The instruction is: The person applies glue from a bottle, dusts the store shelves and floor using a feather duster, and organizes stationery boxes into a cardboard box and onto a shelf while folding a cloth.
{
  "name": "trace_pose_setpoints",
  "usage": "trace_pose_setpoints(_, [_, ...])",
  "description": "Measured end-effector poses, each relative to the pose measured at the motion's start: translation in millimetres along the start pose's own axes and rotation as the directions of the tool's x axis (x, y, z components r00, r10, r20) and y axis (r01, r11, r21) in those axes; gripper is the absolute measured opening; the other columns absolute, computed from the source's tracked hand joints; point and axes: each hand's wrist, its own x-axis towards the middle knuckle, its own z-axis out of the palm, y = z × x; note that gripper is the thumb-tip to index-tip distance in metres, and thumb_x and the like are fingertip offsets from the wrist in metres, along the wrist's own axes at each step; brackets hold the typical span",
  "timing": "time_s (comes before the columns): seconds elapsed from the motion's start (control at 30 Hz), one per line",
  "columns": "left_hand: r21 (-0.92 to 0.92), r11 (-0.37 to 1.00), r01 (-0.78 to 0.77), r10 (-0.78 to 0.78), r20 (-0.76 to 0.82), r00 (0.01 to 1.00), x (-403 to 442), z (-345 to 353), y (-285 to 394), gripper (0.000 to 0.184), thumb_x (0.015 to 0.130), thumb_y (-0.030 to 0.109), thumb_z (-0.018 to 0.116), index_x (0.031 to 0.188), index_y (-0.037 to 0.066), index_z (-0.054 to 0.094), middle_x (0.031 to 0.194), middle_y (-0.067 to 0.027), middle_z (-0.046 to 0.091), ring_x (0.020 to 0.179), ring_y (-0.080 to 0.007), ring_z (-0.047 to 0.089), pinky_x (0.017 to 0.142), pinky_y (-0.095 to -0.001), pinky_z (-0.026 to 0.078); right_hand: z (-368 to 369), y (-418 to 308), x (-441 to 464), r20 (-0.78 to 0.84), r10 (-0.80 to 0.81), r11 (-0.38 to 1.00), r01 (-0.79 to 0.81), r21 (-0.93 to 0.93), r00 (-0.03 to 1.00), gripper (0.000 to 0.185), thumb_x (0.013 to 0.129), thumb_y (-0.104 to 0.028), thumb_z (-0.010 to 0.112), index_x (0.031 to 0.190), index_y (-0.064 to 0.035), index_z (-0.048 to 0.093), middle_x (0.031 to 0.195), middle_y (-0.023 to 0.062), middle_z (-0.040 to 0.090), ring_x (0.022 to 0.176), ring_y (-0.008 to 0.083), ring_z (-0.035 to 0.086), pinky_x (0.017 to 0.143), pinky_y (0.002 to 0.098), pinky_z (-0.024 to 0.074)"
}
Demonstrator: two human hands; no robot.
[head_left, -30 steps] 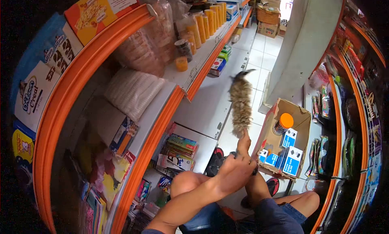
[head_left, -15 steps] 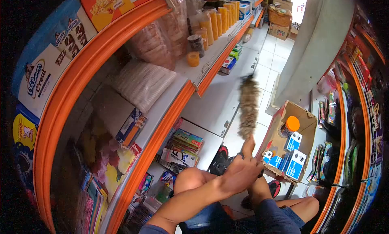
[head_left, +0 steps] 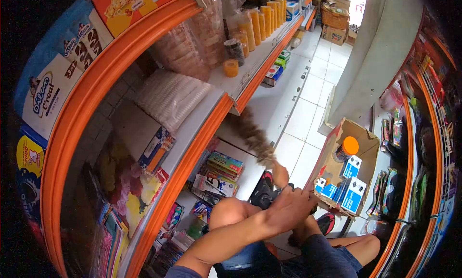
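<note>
Head view: duster (head_left: 254,139) near "VICTOR" box (head_left: 225,161), "MOOD" carton (head_left: 334,35) beyond

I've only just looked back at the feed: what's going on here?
Someone low down between shop shelves holds a duster in the right hand, the left hand lying across the right arm near the wrist. The duster, blurred, slants over the low white shelf toward the orange-edged shelf; whether it touches either is unclear. To the right, an open carton holds a jar and blue-and-white boxes.
</note>
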Motion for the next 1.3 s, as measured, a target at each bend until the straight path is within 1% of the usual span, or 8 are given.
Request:
trace_pose_setpoints(0.07, [-0.015, 1.000, 0.015, -0.016, -0.032, 0.999, -3.5, -2.2, -4.3, 0.029, 0.071, 0.014, 0.057, 0.098, 0.004, 0.054, 0.083, -0.0090, 0.058, 0.081, -0.0227, 0.058, 0.065, -0.0344, 0.042, 40.9, 72.1, 18.4, -0.202, 0.245, 0.874, -0.126, 0.469, 0.948, 0.039, 0.087, -0.010, 0.044, 0.125, -0.0118, 0.049, 0.089, 0.0220, 0.062, 0.079, 0.0394, 0.060, 0.065, 0.0479, 0.0471])
trace_pose_setpoints(0.23, [0.108, 0.994, 0.024, -0.033, 0.082, 0.996, 3.2, -14.2, 5.8, 0.031, 0.072, 0.015, 0.057, 0.100, 0.003, 0.052, 0.087, -0.0098, 0.058, 0.082, -0.0228, 0.058, 0.067, -0.0342, 0.042, -57.6, 0.6, -18.6, -0.251, 0.498, 0.841, -0.392, 0.373, 0.830, 0.035, 0.088, -0.013, 0.043, 0.122, -0.0116, 0.052, 0.091, 0.0219, 0.061, 0.083, 0.0401, 0.059, 0.068, 0.0478, 0.0469])
trace_pose_setpoints(0.3, [0.109, 0.992, -0.063, 0.040, 0.200, 0.979, 5.5, -9.7, 14.2, 0.031, 0.073, 0.016, 0.056, 0.101, 0.004, 0.052, 0.089, -0.0097, 0.058, 0.084, -0.0226, 0.057, 0.067, -0.0340, 0.042, -32.9, 1.5, -33.5, -0.374, 0.185, 0.964, -0.094, 0.248, 0.909, 0.034, 0.089, -0.015, 0.042, 0.121, -0.0130, 0.052, 0.086, 0.0222, 0.062, 0.081, 0.0419, 0.058, 0.070, 0.0475, 0.0462])
trace_pose_setpoints(0.37, [0.085, 0.993, -0.084, 0.068, 0.176, 0.982, 3.7, -12.7, 17.5, 0.030, 0.073, 0.016, 0.056, 0.101, 0.005, 0.052, 0.089, -0.0096, 0.058, 0.084, -0.0226, 0.057, 0.067, -0.0340, 0.041, -19.6, -5.8, -45.7, -0.135, 0.093, 0.984, -0.071, 0.162, 0.986, 0.035, 0.087, -0.012, 0.045, 0.121, -0.0112, 0.053, 0.093, 0.0248, 0.060, 0.086, 0.0383, 0.059, 0.075, 0.0446, 0.0448])
trace_pose_setpoints(0.77, [0.070, 0.997, -0.018, 0.009, 0.134, 0.991, -0.9, -14.8, 10.5, 0.031, 0.075, 0.016, 0.056, 0.103, 0.005, 0.051, 0.086, -0.0079, 0.057, 0.082, -0.0227, 0.057, 0.065, -0.0342, 0.041, -80.6, 55.9, -28.6, -0.250, 0.315, 0.945, -0.278, 0.174, 0.915, 0.034, 0.091, -0.017, 0.041, 0.124, -0.0126, 0.050, 0.093, 0.0240, 0.059, 0.083, 0.0392, 0.057, 0.069, 0.0451, 0.0455])
trace_pose_setpoints(1.0, [0.072, 0.990, -0.125, 0.116, 0.114, 0.987, 13.5, -21.3, 17.5, 0.035, 0.075, 0.017, 0.055, 0.107, 0.004, 0.050, 0.086, -0.0076, 0.057, 0.081, -0.0220, 0.057, 0.063, -0.0341, 0.042, -75.8, 31.2, -94.7, -0.195, 0.188, 0.981, -0.174, 0.086, 0.963, 0.038, 0.091, -0.018, 0.043, 0.128, -0.0096, 0.047, 0.089, 0.0234, 0.059, 0.077, 0.0369, 0.058, 0.066, 0.0434, 0.0456])
trace_pose_setpoints(1.23, [0.067, 0.981, -0.181, 0.170, 0.142, 0.975, 19.0, -19.8, 24.2, 0.040, 0.076, 0.019, 0.055, 0.111, 0.003, 0.049, 0.089, -0.0083, 0.058, 0.081, -0.0217, 0.058, 0.062, -0.0330, 0.042, -105.0, 38.5, -136.8, -0.369, -0.164, 0.863, 0.314, 0.395, 0.915, 0.039, 0.090, -0.019, 0.047, 0.128, -0.0096, 0.047, 0.086, 0.0216, 0.060, 0.074, 0.0357, 0.058, 0.064, 0.0429, 0.0457])
trace_pose_setpoints(1.3, [0.078, 0.982, -0.171, 0.159, 0.142, 0.977, 18.7, -16.7, 24.4, 0.040, 0.075, 0.020, 0.056, 0.111, 0.003, 0.049, 0.089, -0.0082, 0.058, 0.081, -0.0217, 0.058, 0.063, -0.0331, 0.042, -128.6, 23.6, -137.5, -0.196, -0.043, 0.922, 0.114, 0.369, 0.980, 0.040, 0.089, -0.019, 0.048, 0.128, -0.0098, 0.047, 0.084, 0.0208, 0.060, 0.074, 0.0350, 0.059, 0.064, 0.0423, 0.0461])
